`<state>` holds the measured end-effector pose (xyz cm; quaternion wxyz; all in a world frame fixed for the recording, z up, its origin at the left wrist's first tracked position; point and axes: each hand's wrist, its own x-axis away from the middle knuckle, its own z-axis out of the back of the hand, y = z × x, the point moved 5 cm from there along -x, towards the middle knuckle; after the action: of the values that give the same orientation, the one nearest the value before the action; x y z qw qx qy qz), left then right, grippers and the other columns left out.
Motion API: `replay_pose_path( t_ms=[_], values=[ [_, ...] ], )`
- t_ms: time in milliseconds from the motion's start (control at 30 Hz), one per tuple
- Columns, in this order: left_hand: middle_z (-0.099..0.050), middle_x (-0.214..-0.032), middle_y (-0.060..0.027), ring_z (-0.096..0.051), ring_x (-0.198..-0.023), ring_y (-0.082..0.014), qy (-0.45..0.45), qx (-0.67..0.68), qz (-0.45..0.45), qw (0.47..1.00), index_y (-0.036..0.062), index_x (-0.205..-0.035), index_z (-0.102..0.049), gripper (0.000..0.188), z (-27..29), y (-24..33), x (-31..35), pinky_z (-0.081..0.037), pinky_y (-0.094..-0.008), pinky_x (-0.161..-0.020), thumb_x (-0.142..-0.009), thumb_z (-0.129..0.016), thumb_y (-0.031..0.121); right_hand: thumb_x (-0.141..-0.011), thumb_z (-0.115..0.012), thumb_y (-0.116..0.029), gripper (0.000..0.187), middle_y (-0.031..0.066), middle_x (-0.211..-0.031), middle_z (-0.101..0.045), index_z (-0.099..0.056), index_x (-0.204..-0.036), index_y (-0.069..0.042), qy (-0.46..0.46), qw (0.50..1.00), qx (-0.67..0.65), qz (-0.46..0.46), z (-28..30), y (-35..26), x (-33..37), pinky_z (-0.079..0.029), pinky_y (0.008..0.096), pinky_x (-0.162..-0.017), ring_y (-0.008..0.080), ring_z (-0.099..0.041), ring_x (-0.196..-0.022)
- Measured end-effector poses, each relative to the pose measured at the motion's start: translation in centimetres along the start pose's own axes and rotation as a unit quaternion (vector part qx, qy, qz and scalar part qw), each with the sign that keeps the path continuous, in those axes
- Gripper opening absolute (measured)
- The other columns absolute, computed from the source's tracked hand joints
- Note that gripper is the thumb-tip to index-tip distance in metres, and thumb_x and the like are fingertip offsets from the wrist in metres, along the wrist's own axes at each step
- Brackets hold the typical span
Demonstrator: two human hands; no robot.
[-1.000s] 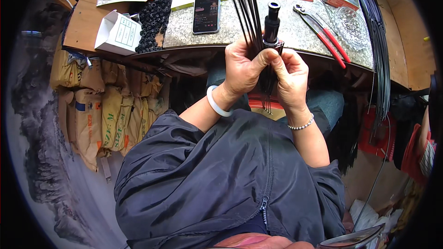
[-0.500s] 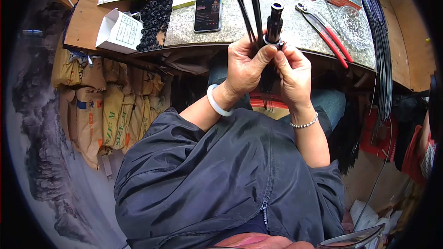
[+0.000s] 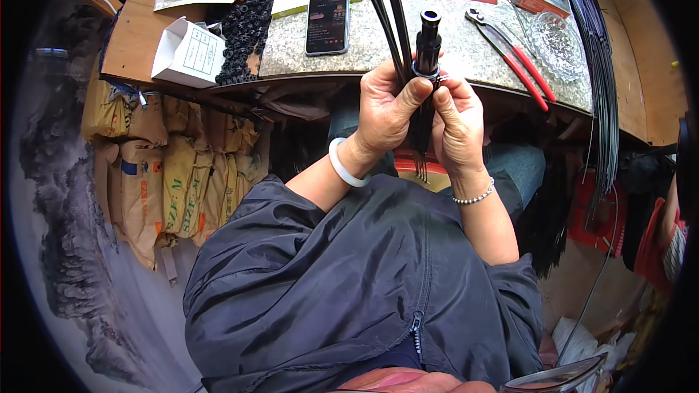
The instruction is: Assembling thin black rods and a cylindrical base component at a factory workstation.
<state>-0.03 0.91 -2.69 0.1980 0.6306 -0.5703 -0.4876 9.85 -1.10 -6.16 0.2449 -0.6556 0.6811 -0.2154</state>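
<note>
I hold a black tube fitting [image 3: 427, 47] upright between both hands, just in front of the stone-topped surface [image 3: 466, 36]. My left hand [image 3: 384, 113] grips a bundle of thin black rods [image 3: 393, 25], its fingers [image 3: 413, 92] curled and pressed round them, the thumb lying against the fitting's metal ring. My right hand [image 3: 459, 124] closes in from the other side, its fingers [image 3: 441, 96] pinching the fitting just under that ring. The lower ends of the rods hang out below my palms, toward my lap.

A second ago more rod tips fanned out above my left hand; now only two or three stand beside the fitting, and both hands sit a little lower and tighter. I judge that the rods are being gathered in round the fitting one after another, and that the bundle is closing up.

Measured from the fitting: a dark phone [image 3: 328, 4] lies beyond it to the left on the surface, red-handled pliers [image 3: 513, 51] just to the right, a white carton [image 3: 186, 51] farther left, and a sheaf of long black rods [image 3: 601, 87] well out to the right along the surface's edge.
</note>
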Motion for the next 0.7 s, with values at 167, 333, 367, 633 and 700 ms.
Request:
replay_pose_path(
  t_ms=[167,333,367,633,700],
  values=[
    [-0.064,-0.109,-0.0094,-0.059,-0.097,-0.0121,-0.029,0.023,0.023,0.999,0.0003,-0.113,-0.059,0.035,0.1,-0.4,0.2,-0.045,-0.0273,-0.088,-0.085,-0.066,0.021,-0.085,-0.067,-0.014,0.012,0.0013,-0.091,-0.062,-0.063,-0.088,-0.003,-0.045,0.998,-0.016,-0.03,1.3,0.3,-0.9,-0.042,0.0204,-0.081,0.0075,-0.055,-0.085],
    [-0.062,-0.112,-0.0096,-0.057,-0.101,-0.0129,-0.053,0.018,0.017,0.998,0.0008,-0.116,-0.057,0.038,0.2,-0.8,0.2,-0.043,-0.0286,-0.092,-0.087,-0.064,0.024,-0.085,-0.067,-0.012,0.01,-0.0003,-0.09,-0.059,-0.062,-0.082,-0.005,-0.075,0.993,-0.016,-0.091,0.6,-0.2,-1.4,-0.041,0.0215,-0.08,0.0075,-0.053,-0.083],
    [-0.062,-0.111,-0.0094,-0.056,-0.102,-0.013,-0.062,0.03,0.007,0.998,0.0008,-0.117,-0.057,0.038,0.0,-0.7,0.2,-0.042,-0.0289,-0.092,-0.087,-0.064,0.025,-0.084,-0.067,-0.011,0.009,0.0,-0.092,-0.059,-0.062,-0.081,-0.005,-0.092,0.992,-0.023,-0.077,0.3,-0.4,-1.4,-0.042,0.0214,-0.079,0.0077,-0.053,-0.082],
    [-0.064,-0.095,-0.0096,-0.064,-0.081,-0.0165,-0.081,0.089,0.055,0.991,-0.0031,-0.12,-0.051,0.054,-0.2,0.0,-1.4,-0.051,-0.031,-0.081,-0.086,-0.06,0.038,-0.077,-0.075,-0.033,0.053,0.002,-0.099,-0.058,-0.05,-0.111,-0.002,-0.038,0.984,0.172,0.01,0.4,1.2,0.0,-0.043,0.0217,-0.08,0.0082,-0.054,-0.089],
    [-0.062,-0.086,-0.007,-0.063,-0.077,-0.016,-0.089,0.13,0.042,0.987,-0.0061,-0.123,-0.045,0.066,-0.4,1.3,-2.6,-0.051,-0.033,-0.08,-0.084,-0.059,0.045,-0.075,-0.077,-0.032,0.046,0.001,-0.086,-0.059,-0.054,-0.102,-0.002,-0.082,0.934,0.347,0.027,0.8,2.3,1.0,-0.044,0.0222,-0.07,0.0067,-0.052,-0.077]
  ],
)
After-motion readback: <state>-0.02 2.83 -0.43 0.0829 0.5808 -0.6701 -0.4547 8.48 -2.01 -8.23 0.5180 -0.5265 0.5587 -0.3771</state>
